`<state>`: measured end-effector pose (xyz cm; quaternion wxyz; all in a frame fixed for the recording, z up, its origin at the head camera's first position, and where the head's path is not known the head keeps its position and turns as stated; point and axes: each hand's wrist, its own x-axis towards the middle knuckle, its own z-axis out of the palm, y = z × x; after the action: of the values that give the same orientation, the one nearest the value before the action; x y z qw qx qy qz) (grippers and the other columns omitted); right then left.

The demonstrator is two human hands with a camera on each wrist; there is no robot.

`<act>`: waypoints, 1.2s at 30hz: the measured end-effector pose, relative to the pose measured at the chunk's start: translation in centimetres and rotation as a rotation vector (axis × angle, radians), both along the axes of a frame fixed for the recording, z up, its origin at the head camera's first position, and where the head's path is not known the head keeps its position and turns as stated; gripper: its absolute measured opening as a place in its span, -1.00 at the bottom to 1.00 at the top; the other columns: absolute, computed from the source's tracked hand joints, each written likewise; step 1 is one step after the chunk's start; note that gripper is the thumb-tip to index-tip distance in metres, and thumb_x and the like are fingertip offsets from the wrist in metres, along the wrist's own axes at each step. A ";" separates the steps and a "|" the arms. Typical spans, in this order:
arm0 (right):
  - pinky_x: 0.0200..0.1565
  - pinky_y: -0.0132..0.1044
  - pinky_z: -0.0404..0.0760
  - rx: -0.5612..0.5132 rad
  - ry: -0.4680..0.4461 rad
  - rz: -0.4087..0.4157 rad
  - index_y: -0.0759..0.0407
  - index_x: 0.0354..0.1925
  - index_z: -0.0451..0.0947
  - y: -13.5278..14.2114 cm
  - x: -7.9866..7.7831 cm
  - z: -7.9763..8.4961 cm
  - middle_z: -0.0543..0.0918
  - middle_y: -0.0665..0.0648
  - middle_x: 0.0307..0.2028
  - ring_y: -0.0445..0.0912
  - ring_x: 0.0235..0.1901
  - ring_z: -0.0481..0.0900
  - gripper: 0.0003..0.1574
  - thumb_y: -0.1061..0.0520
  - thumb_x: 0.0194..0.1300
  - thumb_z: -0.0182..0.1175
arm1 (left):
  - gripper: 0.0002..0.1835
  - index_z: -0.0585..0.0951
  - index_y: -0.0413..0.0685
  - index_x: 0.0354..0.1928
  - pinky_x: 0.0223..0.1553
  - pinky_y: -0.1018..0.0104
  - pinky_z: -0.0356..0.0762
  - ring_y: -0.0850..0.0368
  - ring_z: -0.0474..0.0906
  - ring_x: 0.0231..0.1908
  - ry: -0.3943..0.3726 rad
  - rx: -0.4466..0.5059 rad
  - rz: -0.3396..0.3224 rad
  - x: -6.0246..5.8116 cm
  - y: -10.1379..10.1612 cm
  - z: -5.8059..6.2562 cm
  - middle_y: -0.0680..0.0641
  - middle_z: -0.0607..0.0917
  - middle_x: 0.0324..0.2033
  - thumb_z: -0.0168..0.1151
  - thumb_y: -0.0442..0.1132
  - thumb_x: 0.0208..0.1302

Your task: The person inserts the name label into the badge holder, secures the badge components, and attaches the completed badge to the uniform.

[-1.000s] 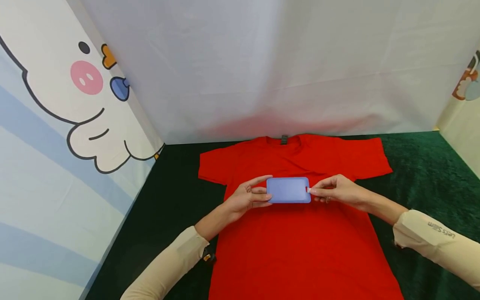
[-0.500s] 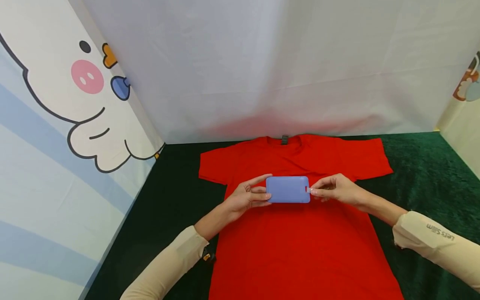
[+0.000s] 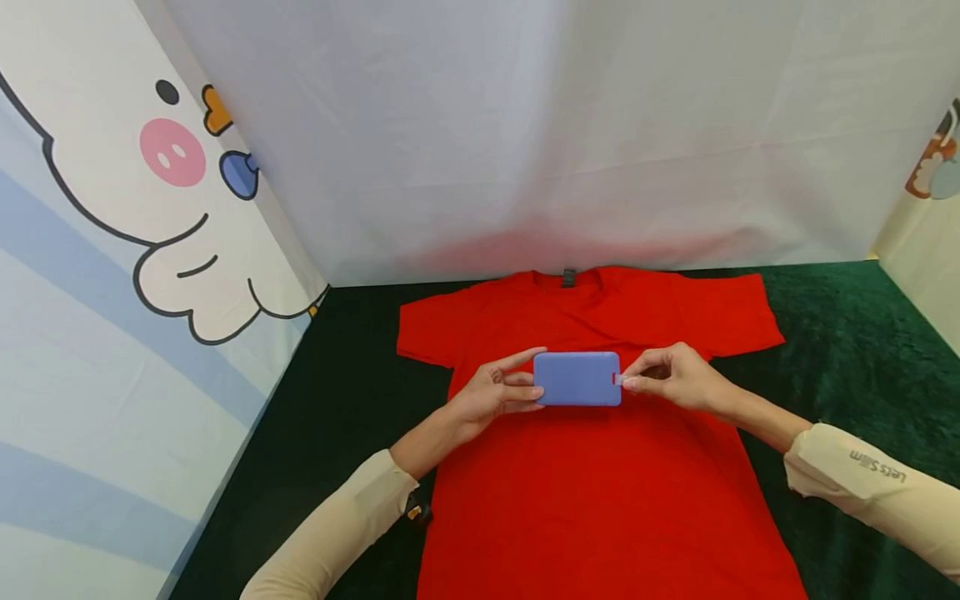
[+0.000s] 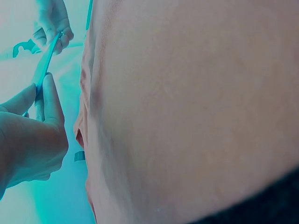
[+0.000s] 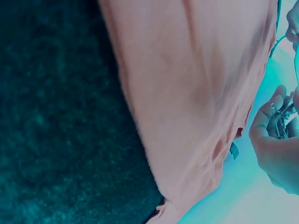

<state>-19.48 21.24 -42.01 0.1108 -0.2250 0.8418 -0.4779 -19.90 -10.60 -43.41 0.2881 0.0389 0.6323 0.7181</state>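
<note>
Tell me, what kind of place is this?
Perhaps a little booth screened off for tabletop work: a plain white backdrop behind, a cartoon-printed sheet at the left, and dark green cloth under the red T-shirt.

Soft, even light filled the head view; a red glow tinged the white backdrop (image 3: 450, 125), and a faint shadow fell on the red T-shirt (image 3: 600, 500) below the blue card holder (image 3: 576, 379). Both wrist views looked hazy and cyan-cast, the T-shirt washed to dull pink.
</note>
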 end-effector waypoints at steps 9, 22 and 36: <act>-0.38 -0.40 0.58 -0.012 0.032 -0.034 0.30 -0.14 0.76 -0.1 0.0 -0.3 0.78 0.23 -0.24 -0.17 -0.42 0.58 -0.82 0.22 0.34 0.36 | -0.34 0.40 0.12 0.49 0.09 0.20 0.72 0.20 0.67 -0.19 0.000 0.010 0.002 0.0 0.1 0.0 0.11 0.71 -0.35 0.21 -0.46 0.41; -0.12 -0.28 0.71 -0.147 -0.320 -0.048 0.45 0.03 0.63 0.9 -0.6 -0.5 0.73 0.01 -0.34 -0.03 -0.27 0.66 -0.54 0.04 0.45 0.28 | -0.35 0.41 0.11 0.49 0.05 0.26 0.73 0.20 0.68 -0.24 -0.026 0.032 0.027 0.0 0.2 0.0 0.12 0.74 -0.37 0.19 -0.48 0.41; -0.12 -0.30 0.67 -0.139 -0.347 -0.033 0.48 0.08 0.60 0.6 -0.5 -0.1 0.70 0.03 -0.33 -0.06 -0.25 0.61 -0.50 0.03 0.47 0.25 | -0.37 0.43 0.10 0.47 0.06 0.23 0.73 0.19 0.66 -0.26 -0.025 0.022 0.038 -0.1 0.1 -0.1 0.09 0.71 -0.38 0.20 -0.46 0.41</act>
<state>-19.96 21.84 -42.08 0.2305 -0.1324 0.7788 -0.5682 -19.96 -10.46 -43.48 0.2819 0.0212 0.6215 0.7307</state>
